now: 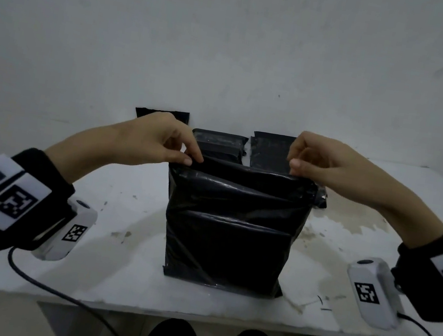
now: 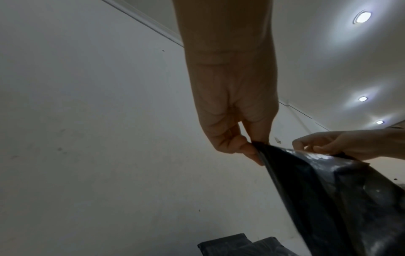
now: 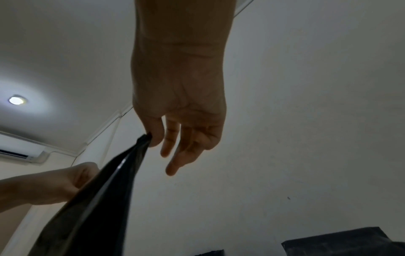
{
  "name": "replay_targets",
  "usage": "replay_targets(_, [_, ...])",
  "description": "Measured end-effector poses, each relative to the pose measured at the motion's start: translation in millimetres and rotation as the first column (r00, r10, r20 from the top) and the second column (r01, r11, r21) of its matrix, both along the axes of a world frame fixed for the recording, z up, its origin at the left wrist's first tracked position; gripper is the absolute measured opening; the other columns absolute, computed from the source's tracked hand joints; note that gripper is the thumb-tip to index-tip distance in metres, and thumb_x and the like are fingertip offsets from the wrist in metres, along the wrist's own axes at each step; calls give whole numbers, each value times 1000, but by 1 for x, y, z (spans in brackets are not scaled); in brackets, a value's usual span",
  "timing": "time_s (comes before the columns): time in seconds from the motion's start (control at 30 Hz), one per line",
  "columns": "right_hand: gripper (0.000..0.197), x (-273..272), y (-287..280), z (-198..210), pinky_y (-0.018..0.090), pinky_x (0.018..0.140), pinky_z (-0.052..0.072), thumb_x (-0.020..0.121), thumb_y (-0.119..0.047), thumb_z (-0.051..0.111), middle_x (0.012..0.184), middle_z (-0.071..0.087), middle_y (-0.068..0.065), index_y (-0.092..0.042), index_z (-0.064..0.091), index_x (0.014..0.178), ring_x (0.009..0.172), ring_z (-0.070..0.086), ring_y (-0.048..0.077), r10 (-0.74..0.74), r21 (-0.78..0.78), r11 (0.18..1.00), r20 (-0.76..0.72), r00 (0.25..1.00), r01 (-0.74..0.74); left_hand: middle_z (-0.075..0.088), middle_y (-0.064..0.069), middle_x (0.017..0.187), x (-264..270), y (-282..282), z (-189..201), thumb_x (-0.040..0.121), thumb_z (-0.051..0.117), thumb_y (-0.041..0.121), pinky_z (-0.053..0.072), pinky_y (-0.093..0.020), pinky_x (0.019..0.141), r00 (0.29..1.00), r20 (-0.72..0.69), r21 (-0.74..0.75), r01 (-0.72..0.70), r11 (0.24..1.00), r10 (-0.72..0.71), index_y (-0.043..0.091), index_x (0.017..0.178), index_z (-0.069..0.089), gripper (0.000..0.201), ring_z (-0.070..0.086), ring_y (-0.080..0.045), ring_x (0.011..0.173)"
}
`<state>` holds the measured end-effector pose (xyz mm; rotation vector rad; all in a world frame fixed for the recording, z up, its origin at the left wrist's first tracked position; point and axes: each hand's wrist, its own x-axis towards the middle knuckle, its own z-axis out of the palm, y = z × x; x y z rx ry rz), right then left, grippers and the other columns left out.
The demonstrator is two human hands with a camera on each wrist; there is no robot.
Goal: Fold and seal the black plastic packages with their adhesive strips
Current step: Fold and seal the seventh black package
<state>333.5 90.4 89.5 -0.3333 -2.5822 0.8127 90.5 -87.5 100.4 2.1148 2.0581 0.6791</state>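
Observation:
A black plastic package (image 1: 231,227) stands upright on the white table (image 1: 116,276), its bottom edge near the front. My left hand (image 1: 186,159) pinches the top left corner of its flap between thumb and forefinger. My right hand (image 1: 295,168) pinches the top right corner the same way. In the left wrist view the left hand (image 2: 254,147) holds the package (image 2: 328,190) by its edge. From the right wrist, the right hand (image 3: 153,138) grips the package (image 3: 98,199) with thumb and forefinger while the other fingers hang loose.
More black packages (image 1: 218,142) lie stacked against the wall behind the held one, with another (image 1: 270,152) to their right and a flat black piece (image 1: 162,113) at the back left. The tabletop (image 1: 349,231) is stained at the right. White paper scraps (image 1: 307,299) lie near the front.

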Motion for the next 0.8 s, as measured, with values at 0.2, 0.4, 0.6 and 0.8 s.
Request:
replay_targets(0.2, [62, -6, 4, 8, 48, 72, 46, 73, -72, 54, 90, 63, 28, -14, 70, 86, 84, 56, 48, 82, -7, 997, 196, 977, -82, 65, -14, 78, 0, -1, 0, 82, 66, 11, 45, -33, 62, 1000, 5, 1, 27, 1000, -27, 34, 85, 68, 24, 57, -30, 67])
replay_targets(0.4, [14, -7, 3, 7, 9, 56, 43, 79, -17, 73, 65, 67, -8, -23, 66, 68, 59, 59, -2, 7, 168, 985, 128, 992, -29, 65, -8, 81, -5, -3, -2, 84, 66, 12, 46, -35, 63, 998, 2, 3, 57, 998, -57, 34, 84, 68, 23, 58, -28, 69])
replay_targets(0.6, [31, -5, 7, -3, 6, 59, 39, 75, -5, 74, 73, 55, -13, -25, 51, 69, 64, 53, -2, 136, 381, 917, -27, 990, -116, 63, 10, 85, -6, -9, -5, 82, 64, 15, 42, -16, 62, 992, -23, -3, 126, 992, -126, 36, 75, 68, 22, 55, -5, 68])
replay_targets(0.8, [47, -2, 12, -6, 3, 62, 35, 85, -53, 53, 85, 57, -9, -11, 73, 77, 72, 54, -2, 274, 378, 895, -43, 961, -239, 63, 6, 81, -8, -16, -5, 79, 51, 44, 43, -20, 61, 989, -6, 32, 147, 989, -147, 34, 74, 68, 21, 56, -7, 68])
